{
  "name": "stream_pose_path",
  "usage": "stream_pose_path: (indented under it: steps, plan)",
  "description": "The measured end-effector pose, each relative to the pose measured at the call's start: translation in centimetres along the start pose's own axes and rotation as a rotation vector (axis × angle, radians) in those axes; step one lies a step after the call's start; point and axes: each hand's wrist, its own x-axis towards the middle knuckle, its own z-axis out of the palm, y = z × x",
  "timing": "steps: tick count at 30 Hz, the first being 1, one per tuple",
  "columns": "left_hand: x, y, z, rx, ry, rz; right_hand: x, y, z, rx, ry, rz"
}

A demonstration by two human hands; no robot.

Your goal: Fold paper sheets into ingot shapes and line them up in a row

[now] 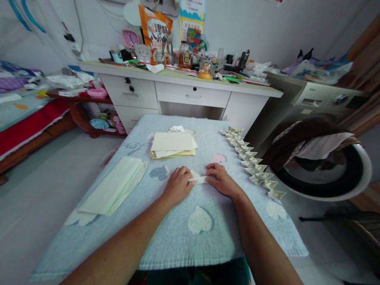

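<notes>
Between my hands, over the cloth-covered table [175,229], is a small folded piece of pale paper [199,179]. My left hand [179,183] grips its left end with curled fingers. At the other end my right hand [220,178] has its fingers closed down on the paper. Just beyond lies a stack of cream paper sheets [172,142]. To the left rests a longer pile of pale green sheets [114,186]. A slanting row of folded paper boats [252,160] runs along the table's right side.
Behind the table stands a white desk [192,95] crowded with a jar [185,55], an orange bag [156,33] and small items. A front-loading washing machine [323,103] with its door open and laundry hanging out is at right. A bed [29,107] is at left.
</notes>
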Motion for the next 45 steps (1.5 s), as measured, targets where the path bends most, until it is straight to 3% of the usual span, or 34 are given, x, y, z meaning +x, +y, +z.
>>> stream_pose_path:
  steps: [23,28,37,45]
  plan:
    - [-0.2,1.3,-0.3,0.081,0.013,-0.053,0.7,-0.4,0.6,-0.057,0.061,0.106]
    - [-0.5,1.7,-0.4,0.172,0.046,0.048,0.7,-0.5,0.6,-0.063,0.059,0.112]
    - [-1.4,3.3,-1.2,0.328,-0.036,0.174,0.4,-0.8,0.8,-0.132,0.080,0.082]
    - [-1.3,2.7,-0.9,0.311,-0.166,0.199,0.4,-0.9,0.6,-0.157,0.038,0.068]
